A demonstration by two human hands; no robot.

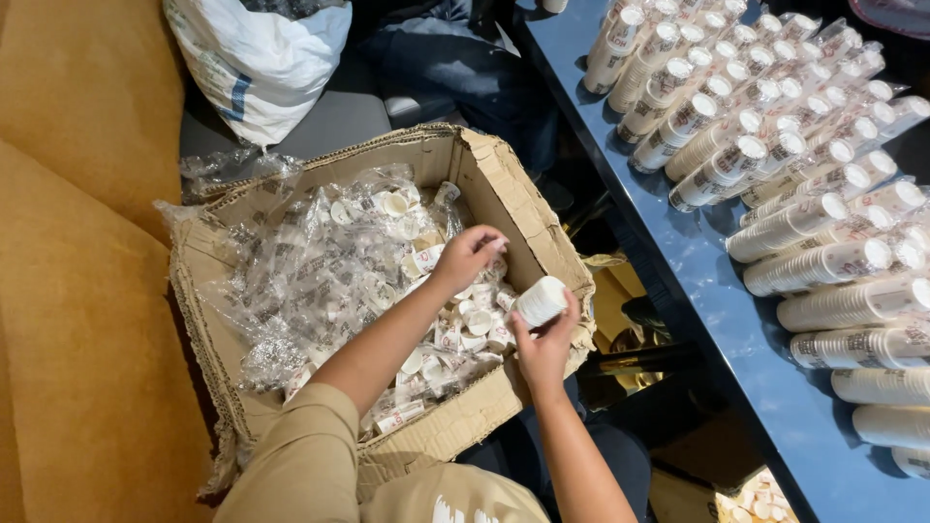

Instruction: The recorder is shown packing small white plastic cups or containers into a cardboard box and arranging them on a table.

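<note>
Holding a short stack of small white paper cups (540, 300) over the near right corner of the cardboard box (484, 160): right hand (544, 344), fingers curled around the lower end of the stack, thumb pressed on its side. Stack tilted, its closed end pointing up and to the right, just above the torn box rim.

Reaching into the box: left hand (467, 256), fingers bent downward and drawn together, tips touching the loose cups (465, 334) heaped along the right inner wall. Whether a cup is pinched between the fingertips cannot be told.

Box contents: loose small cups, white with dark print, piled toward the near right side; crumpled clear plastic wrappers (300, 281) filling the left and far portions, some spilling over the far left rim. Box flaps open, edges frayed and bent.

Box position: resting on an ochre upholstered seat (77, 291), beside the left edge of the blue table (717, 310).

On the blue table: long sleeves of nested cups (775, 165), lying on their sides in close rows, touching one another, covering most of the surface toward the right edge.

Beyond the far box rim: white woven sack (257, 58), well apart from both hands.
</note>
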